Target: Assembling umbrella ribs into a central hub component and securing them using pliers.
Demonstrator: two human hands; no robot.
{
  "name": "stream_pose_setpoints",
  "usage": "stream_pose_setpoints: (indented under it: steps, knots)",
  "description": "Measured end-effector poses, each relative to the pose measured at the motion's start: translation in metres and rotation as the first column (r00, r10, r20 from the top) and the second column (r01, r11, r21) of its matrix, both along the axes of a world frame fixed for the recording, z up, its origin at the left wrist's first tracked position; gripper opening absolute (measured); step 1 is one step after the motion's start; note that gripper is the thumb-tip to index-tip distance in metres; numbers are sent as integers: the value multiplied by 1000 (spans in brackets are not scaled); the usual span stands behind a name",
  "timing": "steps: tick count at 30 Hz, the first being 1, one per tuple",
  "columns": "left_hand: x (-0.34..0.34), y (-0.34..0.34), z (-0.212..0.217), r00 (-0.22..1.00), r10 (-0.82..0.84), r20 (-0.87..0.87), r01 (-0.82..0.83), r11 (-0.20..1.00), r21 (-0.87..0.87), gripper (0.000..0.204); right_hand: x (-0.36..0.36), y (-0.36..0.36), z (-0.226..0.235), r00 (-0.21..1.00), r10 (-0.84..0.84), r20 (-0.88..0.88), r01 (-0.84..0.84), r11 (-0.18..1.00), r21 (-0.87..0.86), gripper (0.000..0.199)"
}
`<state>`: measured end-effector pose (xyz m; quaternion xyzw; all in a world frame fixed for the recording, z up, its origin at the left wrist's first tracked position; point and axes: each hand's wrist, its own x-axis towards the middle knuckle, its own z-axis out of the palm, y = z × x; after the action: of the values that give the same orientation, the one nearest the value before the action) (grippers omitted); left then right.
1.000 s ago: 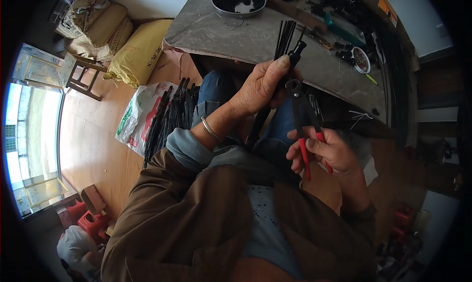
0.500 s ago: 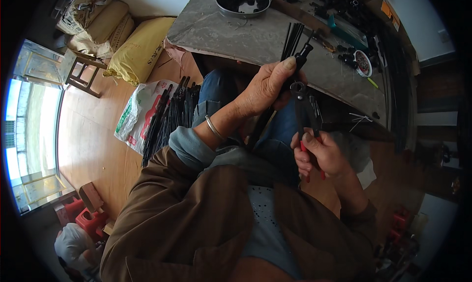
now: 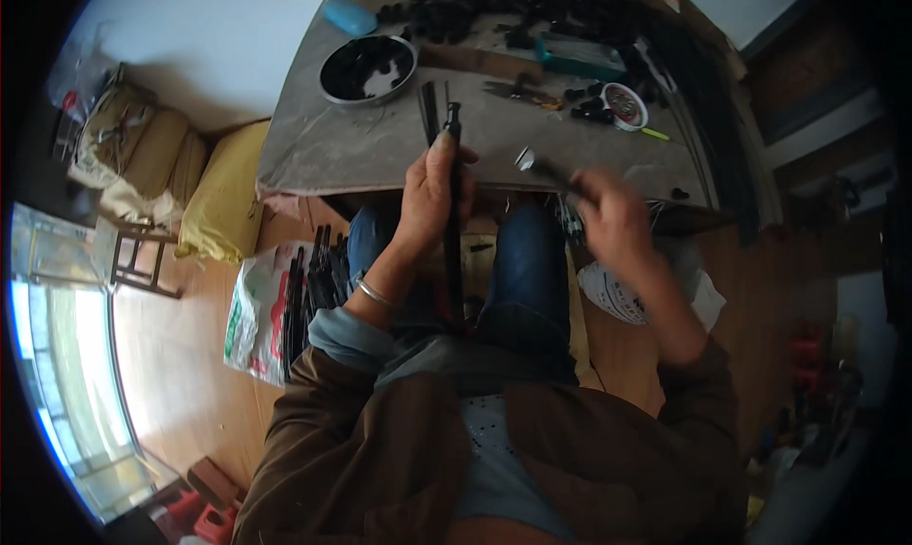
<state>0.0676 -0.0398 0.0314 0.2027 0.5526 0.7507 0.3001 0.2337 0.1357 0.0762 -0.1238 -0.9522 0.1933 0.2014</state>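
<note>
My left hand (image 3: 429,198) is closed around a slim black umbrella-like frame (image 3: 455,279), held upright between my knees. Its narrow tip and several thin black rods (image 3: 428,108) stick up above my thumb, in front of the table edge. To the right, my blurred right hand (image 3: 616,224) grips a dark tool, apparently the pincers (image 3: 551,172). Their bright metal head points up and left over the table's front edge, apart from the frame. Blur and my fingers hide the handles.
On the grey table (image 3: 313,155) stand a metal bowl (image 3: 404,84) of black parts and a small white dish (image 3: 639,117). Pliers (image 3: 522,94) lie between them. Black frames (image 3: 325,269) rest by my left leg, near a yellow sack (image 3: 223,193). A white bag (image 3: 613,293) sits at right.
The view has shifted, showing more of the table. My right hand has swung the pincers away from the frame's top, turning them sideways. My left hand still grips the frame.
</note>
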Motion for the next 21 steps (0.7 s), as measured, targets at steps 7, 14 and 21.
stream_pose_setpoints:
  steps: [7, 14, 21]
  knots:
    - [0, 4, 2, 999, 4, 37, -4, 1000, -18, 58, -74, 149, 26, 850, -484, 207, 443, 870, 215, 28]
    - [-2, -1, 4, 996, 11, 89, -11, 1000, -1, 61, -96, 157, 21, 797, -473, 376, 393, 879, 271, 29]
    - [-2, 4, 3, 994, -12, 106, 11, 1000, 11, 60, -91, 195, 12, 849, -484, 212, 462, 875, 145, 28]
